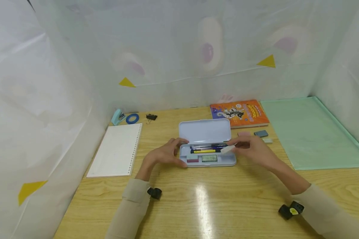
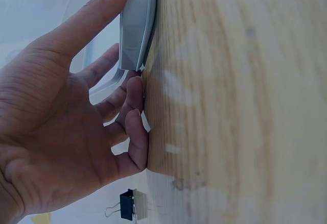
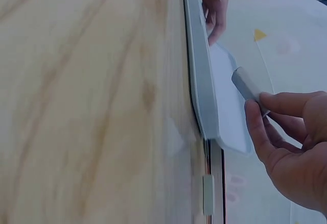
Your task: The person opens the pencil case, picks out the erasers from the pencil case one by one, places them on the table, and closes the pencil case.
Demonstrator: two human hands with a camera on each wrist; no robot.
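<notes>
pencil case (image 1: 207, 146) lies open in the middle of the wooden surface (image 1: 203, 202), its pale lid (image 1: 204, 131) laid back away from the person. inside the tray lie several pens (image 1: 207, 147) side by side, one with a yellow barrel, and below them a pink eraser (image 1: 192, 160) and a green-labelled eraser (image 1: 209, 158) in the front compartments. the left hand (image 1: 167, 154) rests against the left end of the case, thumb along its rim and fingers loosely curved against its side and the surface; in the left wrist view the fingers (image 2: 134, 132) touch the wood just beside the case's corner. the right hand (image 1: 251, 149) pinches a white eraser (image 1: 228, 149) between thumb and fingertips, holding it over the right end of the tray, just above the pens. behind that hand, near the case, lie a pink eraser (image 1: 243, 133), a grey eraser (image 1: 261, 133) and a pale eraser (image 1: 267, 140). an orange book (image 1: 239, 113) sits beyond the lid, a green mat (image 1: 311, 132) to the right. at the left lie a loose-leaf sheet (image 1: 116, 149), a light blue stapler (image 1: 118, 117), a blue tape roll (image 1: 132, 118) and a black binder clip (image 1: 151, 117).
</notes>
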